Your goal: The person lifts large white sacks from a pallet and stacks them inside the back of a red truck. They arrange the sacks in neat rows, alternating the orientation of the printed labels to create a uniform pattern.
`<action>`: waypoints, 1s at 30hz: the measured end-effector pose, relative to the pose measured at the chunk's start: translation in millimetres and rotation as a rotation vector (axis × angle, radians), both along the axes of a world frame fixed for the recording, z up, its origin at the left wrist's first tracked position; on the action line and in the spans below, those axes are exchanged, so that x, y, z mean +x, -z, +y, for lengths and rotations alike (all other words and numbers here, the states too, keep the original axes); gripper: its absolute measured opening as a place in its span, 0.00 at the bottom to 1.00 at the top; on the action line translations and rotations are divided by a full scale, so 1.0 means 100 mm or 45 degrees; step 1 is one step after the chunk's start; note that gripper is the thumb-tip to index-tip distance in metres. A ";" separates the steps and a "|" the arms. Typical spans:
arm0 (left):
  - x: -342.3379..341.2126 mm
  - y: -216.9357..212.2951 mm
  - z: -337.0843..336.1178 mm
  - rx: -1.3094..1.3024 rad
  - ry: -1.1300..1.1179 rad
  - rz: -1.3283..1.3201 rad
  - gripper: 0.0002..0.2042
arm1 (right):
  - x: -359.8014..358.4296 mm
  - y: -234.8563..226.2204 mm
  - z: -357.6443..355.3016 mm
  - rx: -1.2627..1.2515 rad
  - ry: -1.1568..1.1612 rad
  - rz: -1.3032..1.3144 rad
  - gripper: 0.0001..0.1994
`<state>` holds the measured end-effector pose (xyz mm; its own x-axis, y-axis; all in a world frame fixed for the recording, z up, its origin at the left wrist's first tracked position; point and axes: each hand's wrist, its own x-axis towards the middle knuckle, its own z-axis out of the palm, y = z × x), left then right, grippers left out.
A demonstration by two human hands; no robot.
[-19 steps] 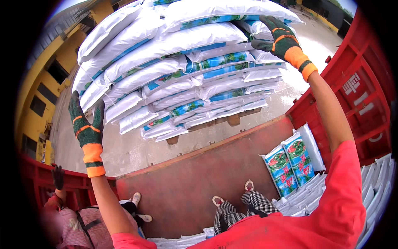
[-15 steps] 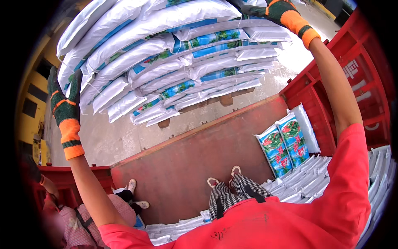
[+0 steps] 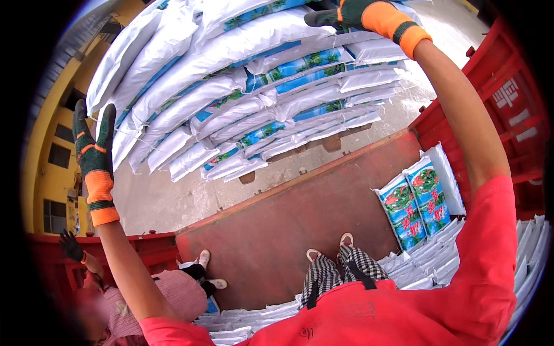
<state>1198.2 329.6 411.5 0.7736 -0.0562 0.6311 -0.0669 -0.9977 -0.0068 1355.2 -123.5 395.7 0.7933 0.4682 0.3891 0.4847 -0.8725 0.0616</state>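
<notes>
A tall stack of white woven sacks (image 3: 248, 49) with blue and green printed panels stands beyond the truck bed's edge. My left hand (image 3: 95, 144), in a dark green and orange knit glove, is beside the stack's left side. Its fingers and thumb are spread, holding nothing; whether it touches a sack I cannot tell. At the top of the stack, my right hand (image 3: 359, 16) in a matching glove reaches over the upper sacks with its thumb stretched out to the left. Its other fingers are partly cut off by the picture's upper edge.
I stand on a red-brown metal bed (image 3: 271, 230). Printed sacks (image 3: 414, 207) lean by the red side wall (image 3: 490, 109) at right. More sacks (image 3: 438, 256) lie in rows around my feet. A co-worker in pink (image 3: 173, 294) is at left, a dark-gloved hand (image 3: 72, 247) raised.
The whole view has shifted, so stack and bed appear farther right and lower. My right hand sits farther left over the stack. The co-worker's gloved hand has come up into view.
</notes>
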 end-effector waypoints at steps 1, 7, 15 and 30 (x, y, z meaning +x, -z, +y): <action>-0.05 -0.06 0.01 0.020 -0.034 0.008 0.34 | 0.09 0.11 -0.07 0.046 -0.041 -0.061 0.44; -0.06 0.03 0.41 -0.451 -0.380 -0.058 0.31 | 0.09 0.26 -0.01 0.411 -0.242 0.093 0.43; 0.56 -0.09 1.01 -1.930 -0.007 0.045 0.25 | 0.33 -0.10 1.18 0.783 -0.491 0.455 0.48; 1.19 0.53 1.32 -0.433 0.431 0.018 0.26 | 1.03 -0.12 3.19 1.193 -0.041 0.620 0.43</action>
